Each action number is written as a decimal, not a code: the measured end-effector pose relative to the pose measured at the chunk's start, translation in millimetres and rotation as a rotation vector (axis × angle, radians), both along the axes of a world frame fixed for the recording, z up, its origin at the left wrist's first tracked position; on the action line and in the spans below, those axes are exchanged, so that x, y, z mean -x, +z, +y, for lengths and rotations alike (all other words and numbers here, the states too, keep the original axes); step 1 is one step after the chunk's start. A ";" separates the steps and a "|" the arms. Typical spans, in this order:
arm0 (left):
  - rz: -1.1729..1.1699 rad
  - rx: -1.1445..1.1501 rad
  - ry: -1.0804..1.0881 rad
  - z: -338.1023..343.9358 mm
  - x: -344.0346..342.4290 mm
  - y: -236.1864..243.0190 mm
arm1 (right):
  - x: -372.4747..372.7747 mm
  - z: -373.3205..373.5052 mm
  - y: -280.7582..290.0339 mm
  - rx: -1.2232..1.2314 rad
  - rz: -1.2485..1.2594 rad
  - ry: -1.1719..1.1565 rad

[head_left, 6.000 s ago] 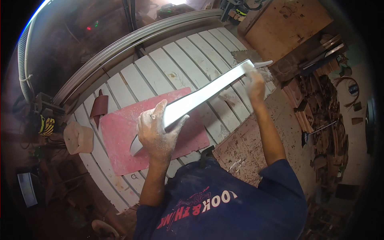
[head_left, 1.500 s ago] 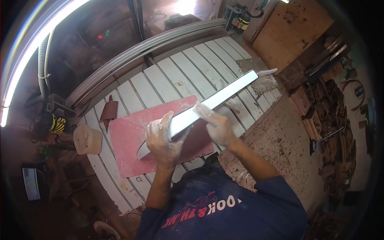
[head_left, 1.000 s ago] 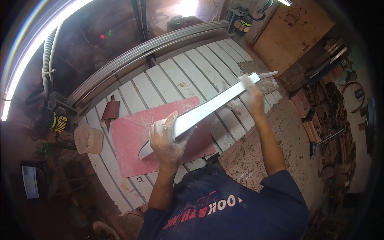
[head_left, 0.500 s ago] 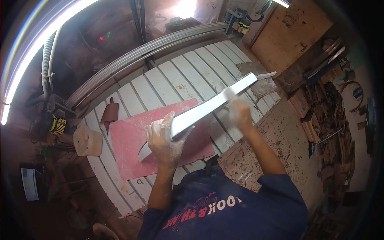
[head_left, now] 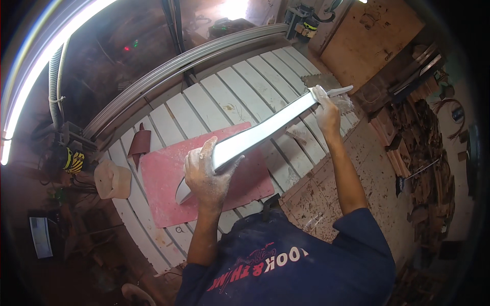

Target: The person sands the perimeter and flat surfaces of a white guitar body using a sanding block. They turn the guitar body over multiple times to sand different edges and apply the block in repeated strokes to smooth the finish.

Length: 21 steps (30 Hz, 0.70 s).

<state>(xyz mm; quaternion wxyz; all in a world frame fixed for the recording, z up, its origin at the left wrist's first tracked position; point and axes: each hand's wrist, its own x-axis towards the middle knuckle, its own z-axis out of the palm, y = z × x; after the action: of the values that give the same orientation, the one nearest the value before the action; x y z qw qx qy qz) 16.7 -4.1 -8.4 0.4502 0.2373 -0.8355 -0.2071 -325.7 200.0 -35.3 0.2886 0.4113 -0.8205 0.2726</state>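
Observation:
A long, curved white piece with a glossy top face slants above the slatted table, its far end up and to the right. My dusty left hand is closed around its near part, thumb and fingers on opposite edges. Toward the far end, my right hand grips it with the fingers bent over the top. Whether anything thin lies under those fingers cannot be seen. Beyond the right hand a narrow, pale tip sticks out. Below my left hand, a pale curved end shows over a dusty pink sheet.
A curled reddish-brown sheet and a beige cap lie at the left of the slatted table. Behind runs a metal rail. A grey scalloped-edged pad is at the far right; wood offcuts pile up beyond.
My right hand, blurred over the middle of the white piece before, has moved up and outward to its far end. The left hand keeps its hold; the piece has shifted slightly.

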 end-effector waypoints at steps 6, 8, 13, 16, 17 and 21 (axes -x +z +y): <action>-0.054 -0.007 0.041 -5.7 -3.4 2.4 | -96.8 -27.6 -13.1 -0.098 -0.188 0.324; -0.066 -0.051 0.032 -1.6 -3.9 6.2 | -56.7 -15.8 -1.7 -0.053 -0.205 0.197; -0.066 -0.035 0.029 -1.5 -3.2 2.2 | -56.6 -18.8 -17.7 -0.050 -0.145 0.040; -0.061 -0.014 0.033 -4.4 -3.5 2.5 | -69.1 -19.0 -30.0 -0.098 -0.091 0.353; -0.058 -0.022 0.023 -2.3 -3.7 3.0 | -44.3 -12.3 -22.2 -0.023 -0.048 0.231; -0.010 0.026 0.009 -3.6 4.3 1.5 | -22.8 -16.0 -19.6 0.101 -0.001 0.004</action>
<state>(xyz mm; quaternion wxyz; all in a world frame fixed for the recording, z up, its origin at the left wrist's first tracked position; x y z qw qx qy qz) 12.4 -7.7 -6.9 0.4502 0.2361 -0.8392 -0.1929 -302.9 184.0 -54.9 0.3080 0.3978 -0.8050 0.3143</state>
